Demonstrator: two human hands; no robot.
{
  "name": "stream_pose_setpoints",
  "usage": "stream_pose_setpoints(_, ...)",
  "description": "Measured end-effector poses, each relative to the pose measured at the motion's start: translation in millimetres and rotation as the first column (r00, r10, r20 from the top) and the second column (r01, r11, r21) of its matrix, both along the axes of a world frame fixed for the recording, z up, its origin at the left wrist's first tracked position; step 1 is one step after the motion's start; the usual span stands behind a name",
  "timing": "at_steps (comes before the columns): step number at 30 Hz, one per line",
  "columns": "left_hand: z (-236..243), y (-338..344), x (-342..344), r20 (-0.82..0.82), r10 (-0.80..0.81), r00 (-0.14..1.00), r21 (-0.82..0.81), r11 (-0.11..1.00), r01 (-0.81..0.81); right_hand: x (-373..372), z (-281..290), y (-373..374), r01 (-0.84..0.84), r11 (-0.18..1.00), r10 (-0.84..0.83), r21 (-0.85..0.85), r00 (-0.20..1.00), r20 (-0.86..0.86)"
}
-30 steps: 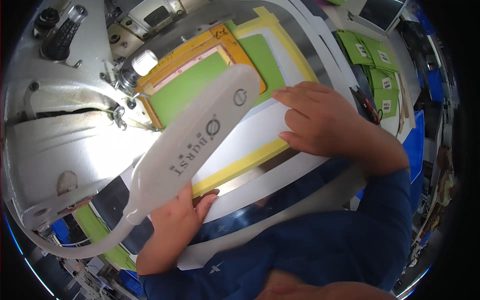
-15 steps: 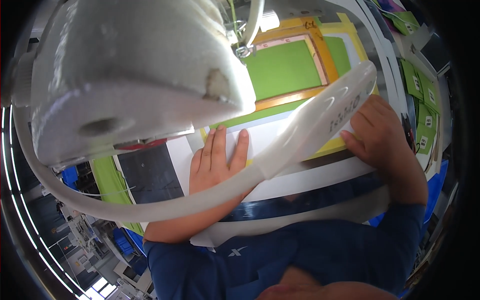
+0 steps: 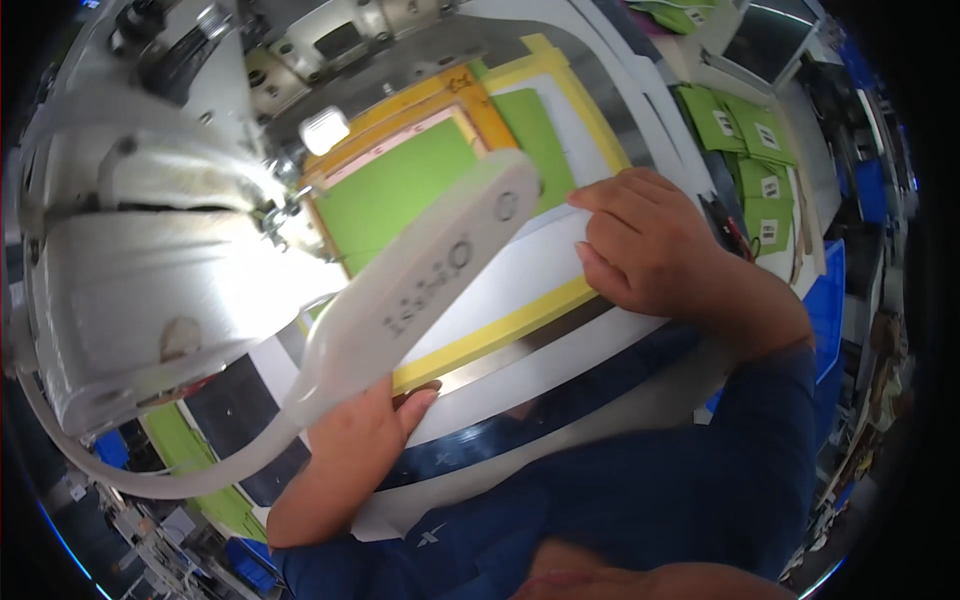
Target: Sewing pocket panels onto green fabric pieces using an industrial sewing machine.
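Note:
My right hand (image 3: 645,240) rests on the right part of a pale sheet edged with yellow tape (image 3: 520,325). Its index fingertip is at the edge of a green fabric piece (image 3: 535,125); the thumb stands apart, the other fingers are bent, and nothing shows in its grip. My left hand (image 3: 362,425) lies at the sheet's near left edge. Its thumb sticks out, while a white lamp (image 3: 430,260) on a bendy neck hides its fingers. Beyond the lamp, an orange frame (image 3: 485,115) surrounds more green fabric. The sewing machine head (image 3: 150,300) stands at the left, its needle area brightly lit.
Green fabric pieces with white labels (image 3: 770,205) lie at the right, near dark-handled scissors (image 3: 735,235). More green cloth (image 3: 195,465) hangs at the lower left beside a dark panel (image 3: 235,405). A blue bin (image 3: 828,310) sits beyond my right forearm.
The view has shifted, so the machine and lamp sit further left. My left hand has drawn back to the sheet's near edge; my right index finger now reaches the green fabric's edge.

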State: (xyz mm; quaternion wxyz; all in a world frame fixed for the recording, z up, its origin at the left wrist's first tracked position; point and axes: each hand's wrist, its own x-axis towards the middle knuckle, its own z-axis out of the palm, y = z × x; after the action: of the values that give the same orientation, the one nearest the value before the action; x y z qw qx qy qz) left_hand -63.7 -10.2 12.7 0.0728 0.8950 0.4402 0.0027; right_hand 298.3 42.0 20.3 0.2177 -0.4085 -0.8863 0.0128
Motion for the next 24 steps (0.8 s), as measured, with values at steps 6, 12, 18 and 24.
stream_pose_setpoints(6, 5, -9, -7, -0.152, 0.13, 0.98, -0.021, 0.991, -0.134, 1, -4, 5, 0.04, 0.999, -0.042, -0.03, 0.997, -0.061)
stream_pose_setpoints(12, 3, -8, -5, -0.176, 0.104, 0.979, 0.013, 0.995, -0.103, 0, -8, 0, -0.062, 0.98, 0.059, -0.189, 0.998, -0.022)
stream_pose_setpoints(18, 3, -4, -6, -0.156, 0.064, 0.986, 0.02, 0.998, -0.062, -1, -4, -4, -0.075, 0.981, 0.091, -0.178, 0.992, 0.084)
stream_pose_setpoints(24, 8, -2, -9, -0.151, 0.059, 0.987, -0.047, 0.997, -0.067, -6, -2, -6, -0.06, 0.984, 0.084, -0.169, 0.987, 0.14)
